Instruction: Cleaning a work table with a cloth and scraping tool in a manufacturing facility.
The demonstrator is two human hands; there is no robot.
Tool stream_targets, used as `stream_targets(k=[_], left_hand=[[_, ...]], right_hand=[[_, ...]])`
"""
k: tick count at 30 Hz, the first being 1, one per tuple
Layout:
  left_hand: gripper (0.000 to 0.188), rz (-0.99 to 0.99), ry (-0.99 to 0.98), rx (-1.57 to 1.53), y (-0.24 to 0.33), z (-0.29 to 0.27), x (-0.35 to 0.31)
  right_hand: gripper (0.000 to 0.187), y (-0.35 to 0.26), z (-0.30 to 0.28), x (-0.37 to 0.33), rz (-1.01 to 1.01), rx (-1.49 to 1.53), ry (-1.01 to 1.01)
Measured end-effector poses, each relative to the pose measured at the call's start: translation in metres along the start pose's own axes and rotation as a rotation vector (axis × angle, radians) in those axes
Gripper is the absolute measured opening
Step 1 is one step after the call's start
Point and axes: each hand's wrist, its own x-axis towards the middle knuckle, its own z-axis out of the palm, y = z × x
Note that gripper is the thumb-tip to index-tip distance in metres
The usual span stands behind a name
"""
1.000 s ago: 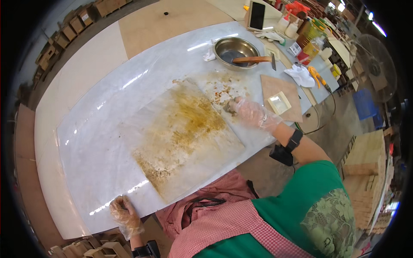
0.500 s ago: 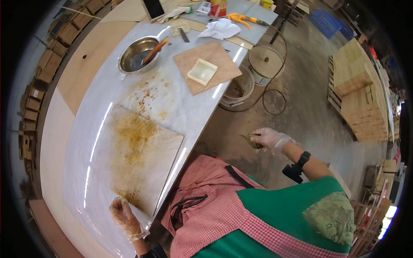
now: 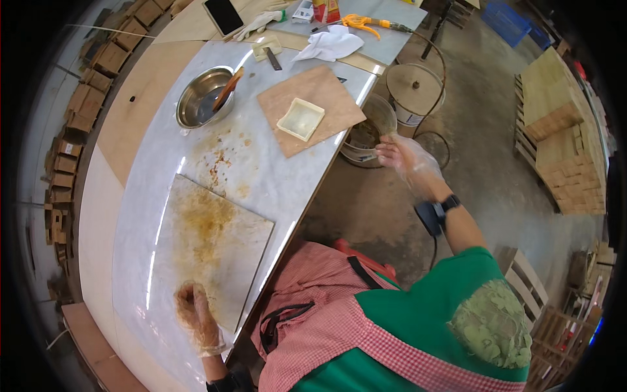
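Beyond the stained panel sit a wooden board and a steel bowl. The left hand curls over the panel's near end; the right hand, fingers bunched, reaches beside an open bucket, well apart from the panel. I cannot tell whether either pinches anything.

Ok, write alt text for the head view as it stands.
A person's right hand in a clear plastic glove is by a round, translucent plastic bucket beside a glossy grey table; the left hand, gloved alike, is at a flat, pale board smeared yellow-brown. Farther along the table are a round, shiny metal bowl and a square brown panel.
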Motion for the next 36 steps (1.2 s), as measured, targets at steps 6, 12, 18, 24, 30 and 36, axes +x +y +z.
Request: stream_targets(k=[6, 12, 18, 24, 30, 36], left_hand=[[0.033, -0.016, -0.087, -0.165, 0.043, 0.039, 0.031], [0.04, -0.036, -0.289, -0.295, 0.063, 0.061, 0.053], [0.028, -0.15, -0.07, -0.467, 0.038, 0.032, 0.053], [0.026, -0.107, 0.154, -0.244, 0.019, 0.019, 0.047], [0.023, -0.09, 0.339, -0.005, 0.002, 0.018, 0.05], [0.027, -0.141, 0.374, 0.112, -0.025, 0.007, 0.046]], right_hand=[[0.071, -0.039, 0.125, -0.065, 0.055, 0.324, -0.767], [0.08, -0.004, 0.266, -0.089, 0.246, 0.418, -0.941], [0.073, 0.041, 0.325, -0.109, 0.351, 0.422, -1.073], [0.068, 0.07, 0.344, -0.114, 0.408, 0.35, -1.047], [0.055, 0.103, 0.346, -0.116, -0.08, 0.082, -1.147], [0.04, 0.059, 0.34, -0.157, 0.461, -0.017, -1.02]])
